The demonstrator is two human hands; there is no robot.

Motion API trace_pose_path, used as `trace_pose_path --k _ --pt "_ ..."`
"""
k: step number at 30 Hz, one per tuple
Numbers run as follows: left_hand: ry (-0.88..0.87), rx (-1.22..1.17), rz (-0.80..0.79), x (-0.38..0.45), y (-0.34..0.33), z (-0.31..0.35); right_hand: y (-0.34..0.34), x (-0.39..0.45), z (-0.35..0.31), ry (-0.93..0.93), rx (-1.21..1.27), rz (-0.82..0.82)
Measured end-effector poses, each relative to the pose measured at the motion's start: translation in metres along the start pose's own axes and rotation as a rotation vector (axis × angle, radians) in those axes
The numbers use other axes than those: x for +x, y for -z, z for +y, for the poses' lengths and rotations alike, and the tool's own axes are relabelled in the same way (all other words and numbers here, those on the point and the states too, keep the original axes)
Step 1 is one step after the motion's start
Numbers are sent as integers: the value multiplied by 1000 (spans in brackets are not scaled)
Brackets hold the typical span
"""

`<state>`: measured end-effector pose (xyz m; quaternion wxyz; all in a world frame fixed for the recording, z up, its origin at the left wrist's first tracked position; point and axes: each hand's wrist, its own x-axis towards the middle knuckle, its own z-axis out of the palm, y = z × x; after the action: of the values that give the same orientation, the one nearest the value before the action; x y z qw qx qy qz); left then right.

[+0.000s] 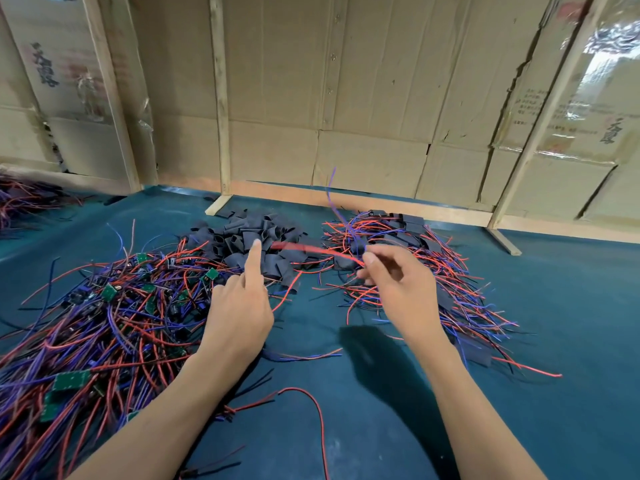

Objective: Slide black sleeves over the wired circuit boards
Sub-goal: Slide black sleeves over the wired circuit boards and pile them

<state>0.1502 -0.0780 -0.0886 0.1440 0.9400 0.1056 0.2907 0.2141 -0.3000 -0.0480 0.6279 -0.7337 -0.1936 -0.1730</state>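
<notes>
— Sleeves (pixel 252 242), black, sit heaped at the table's middle; bare wired boards (pixel 104 306) lie piled at left.
— Finished ones?
— Sleeved pile (pixel 415 258) at right, seemingly smaller. Right hand (pixel 391 282) pinches a blurred red wire (pixel 311 250) above it; left hand (pixel 239 303) holds nothing, forefinger extended toward the sleeves.

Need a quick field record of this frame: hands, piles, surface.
left hand: index finger extended toward the sleeve pile, holds nothing visible
right hand: pinches a sleeved unit, its red wire blurred
sleeve pile: loose black sleeves, centre back
bare boards: green boards with red and blue wires, heap on left
sleeved pile: on right, under the right hand
surface: teal mat
backdrop: cardboard wall
</notes>
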Motion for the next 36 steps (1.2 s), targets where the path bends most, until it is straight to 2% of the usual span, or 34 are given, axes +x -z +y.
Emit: trace_pose_path --k 3,6,8,12,15,17,19,22,27,32,36 --pt "-88 -98 -3 1 -3 0 0 5 -6 -61 416 28" --pt "-199 -397 1 -4 3 7 2 6 -10 -149 742 -27" --pt "-226 -613 -28 -4 11 13 3 6 -11 -186 835 -55" --pt "110 -961 -252 33 23 46 6 7 -7 -151 798 -105" --pt "297 -1255 -550 56 28 74 5 4 -7 -72 623 -139" --pt "338 -1397 -794 54 21 80 5 3 -8 -55 592 -151" --pt "295 -1492 -927 37 6 80 6 3 -8 -49 569 -175" --pt "271 -1541 -873 16 -14 81 8 3 -6 -57 490 -219" --pt "344 -1736 -769 14 -17 79 7 -1 -5 -90 470 -322" --pt "212 -1661 -815 7 -16 74 4 -2 -3 -136 440 -353" --pt "97 -1460 -670 1 -19 77 3 -2 -3 -232 461 -318"
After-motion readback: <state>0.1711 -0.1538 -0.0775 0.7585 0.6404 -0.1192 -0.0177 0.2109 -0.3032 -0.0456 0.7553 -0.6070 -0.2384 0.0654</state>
